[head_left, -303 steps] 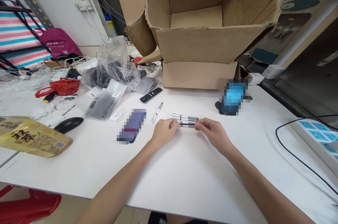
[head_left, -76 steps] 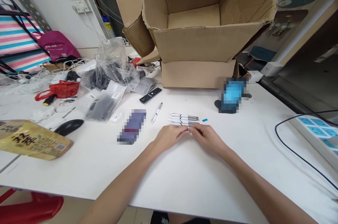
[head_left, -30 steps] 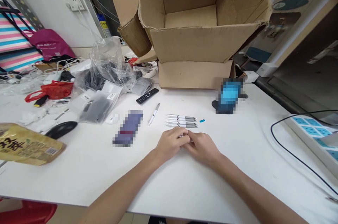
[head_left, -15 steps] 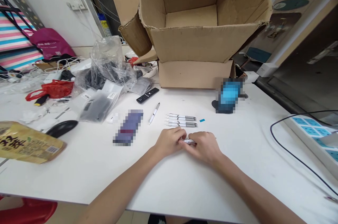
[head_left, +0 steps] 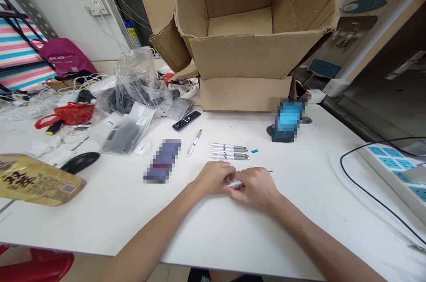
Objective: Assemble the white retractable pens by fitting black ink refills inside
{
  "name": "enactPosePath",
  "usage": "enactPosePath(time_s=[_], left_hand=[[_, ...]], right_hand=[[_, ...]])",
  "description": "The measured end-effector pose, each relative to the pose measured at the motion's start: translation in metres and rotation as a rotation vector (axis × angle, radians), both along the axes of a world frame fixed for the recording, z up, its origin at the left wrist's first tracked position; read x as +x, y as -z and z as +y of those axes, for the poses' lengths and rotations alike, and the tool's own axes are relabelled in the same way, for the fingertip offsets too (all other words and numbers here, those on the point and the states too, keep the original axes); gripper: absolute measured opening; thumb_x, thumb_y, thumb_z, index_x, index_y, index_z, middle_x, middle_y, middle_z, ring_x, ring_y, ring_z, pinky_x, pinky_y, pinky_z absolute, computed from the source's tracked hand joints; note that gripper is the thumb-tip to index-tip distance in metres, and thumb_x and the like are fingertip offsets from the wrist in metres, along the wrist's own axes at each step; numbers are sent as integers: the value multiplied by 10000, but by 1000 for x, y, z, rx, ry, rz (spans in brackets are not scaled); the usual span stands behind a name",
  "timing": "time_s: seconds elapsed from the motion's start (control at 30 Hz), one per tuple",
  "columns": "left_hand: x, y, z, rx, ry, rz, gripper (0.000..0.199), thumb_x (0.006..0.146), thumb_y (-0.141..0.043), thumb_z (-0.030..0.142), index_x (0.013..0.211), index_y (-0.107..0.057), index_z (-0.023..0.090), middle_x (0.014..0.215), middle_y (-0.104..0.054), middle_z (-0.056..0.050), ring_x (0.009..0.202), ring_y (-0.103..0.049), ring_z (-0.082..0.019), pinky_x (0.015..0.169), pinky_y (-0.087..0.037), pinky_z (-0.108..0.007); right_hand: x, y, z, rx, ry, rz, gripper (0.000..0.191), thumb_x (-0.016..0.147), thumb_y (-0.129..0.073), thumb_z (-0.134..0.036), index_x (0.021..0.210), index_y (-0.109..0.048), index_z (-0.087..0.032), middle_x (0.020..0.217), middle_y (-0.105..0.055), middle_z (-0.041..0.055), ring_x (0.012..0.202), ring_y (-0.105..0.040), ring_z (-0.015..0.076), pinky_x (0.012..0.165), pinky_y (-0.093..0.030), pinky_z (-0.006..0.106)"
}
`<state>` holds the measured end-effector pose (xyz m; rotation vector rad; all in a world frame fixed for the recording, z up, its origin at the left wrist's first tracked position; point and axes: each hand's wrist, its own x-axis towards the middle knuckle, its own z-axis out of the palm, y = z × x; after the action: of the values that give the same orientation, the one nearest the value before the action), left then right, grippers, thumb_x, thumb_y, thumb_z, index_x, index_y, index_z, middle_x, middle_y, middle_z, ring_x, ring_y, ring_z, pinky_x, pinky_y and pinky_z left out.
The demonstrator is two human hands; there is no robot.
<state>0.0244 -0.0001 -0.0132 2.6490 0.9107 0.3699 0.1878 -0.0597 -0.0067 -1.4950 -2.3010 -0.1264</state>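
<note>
Fingers of your left hand (head_left: 213,178) and right hand (head_left: 257,188) close together on a slim white pen (head_left: 235,184) — long axis running nearly side to side over the white tabletop (head_left: 299,229), its tip poking out beyond your right hand.

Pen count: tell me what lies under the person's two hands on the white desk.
A white pen shows between the left hand and right hand, its tip past the right one. The rest of its barrel is covered.

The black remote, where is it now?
In the head view, the remote lies on the desk near the front left corner of the cardboard box, just beyond a white pen.
</note>
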Motion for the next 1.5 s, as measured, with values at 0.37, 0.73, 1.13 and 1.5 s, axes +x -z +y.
enactPosePath(time_s=[0.37, 0.73, 1.13, 1.5], left_hand=[[1, -8, -2, -26, -4, 24, 110, 663, -589, 168, 636, -484, 189, 648, -503, 53, 586, -406, -90, 502, -244, -244], [1, -7, -3, -18, -8, -8, 178, 786, -535, 242, 628, -477, 183, 637, -496, 48, 569, -380, -86, 505, -230, -245], [2, -6, -2, -18, -15, 18, 164, 801, -537, 247, 651, -509, 188, 648, -533, 42, 582, -420, -88, 502, -241, -237], [2, -6, -2, -46, -27, -4, 181, 810, -534, 273, 653, -501, 190, 665, -549, 45, 599, -442, -88, 507, -253, -234]], right_hand=[[-2, -1, -3, 188, -56, 32, 244, 739, -587, -372, 581, -599, -186, 442, -551, 1, 404, -410, 106, 483, -211, 267], [-3, 0, -4, 334, -109, 77, 306, 803, -550, -398, 579, -559, -191, 476, -531, -4, 442, -417, 112, 494, -258, 277], [-4, 2, -6, 324, -81, 112, 284, 804, -544, -394, 603, -574, -195, 486, -529, -5, 453, -413, 113, 501, -261, 280], [-5, -2, -7, 329, -73, 131, 342, 816, -523, -410, 549, -532, -196, 455, -490, -4, 429, -382, 105, 475, -240, 269]])
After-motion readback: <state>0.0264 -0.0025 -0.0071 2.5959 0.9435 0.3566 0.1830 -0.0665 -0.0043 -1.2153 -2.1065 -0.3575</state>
